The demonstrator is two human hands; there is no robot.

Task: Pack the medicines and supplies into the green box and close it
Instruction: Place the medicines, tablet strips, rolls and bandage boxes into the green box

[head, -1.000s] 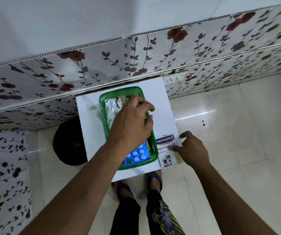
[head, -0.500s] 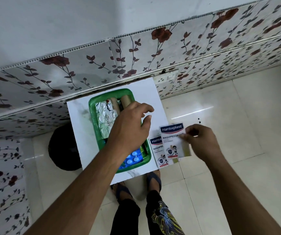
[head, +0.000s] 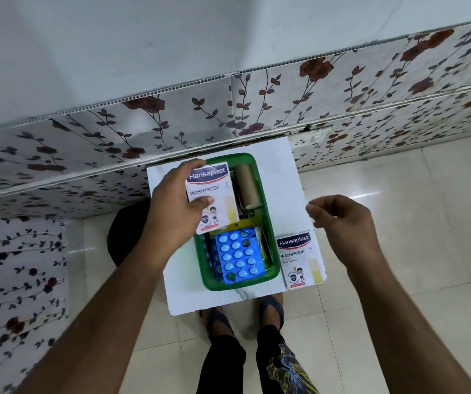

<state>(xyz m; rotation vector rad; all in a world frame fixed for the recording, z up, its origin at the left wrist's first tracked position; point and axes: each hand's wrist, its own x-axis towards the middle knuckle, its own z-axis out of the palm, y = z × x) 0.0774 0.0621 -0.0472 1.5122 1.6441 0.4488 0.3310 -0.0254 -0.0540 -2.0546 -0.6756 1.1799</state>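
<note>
Inside the green box [head: 273, 245] lay a blue tablet strip [head: 239, 255] and a brown roll [head: 249, 186]. The left hand [head: 171, 206] clamped one plaster packet [head: 213, 194] above them — the right hand [head: 345, 223] hung empty, fingers loosely curled, near a second packet [head: 298, 258] on the tabletop [head: 282, 177].

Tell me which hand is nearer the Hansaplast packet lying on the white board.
Right. The right hand hovers empty just above and beside the packet on the board, not touching it. The left hand is across the green box, holding another Hansaplast packet over it.
</note>
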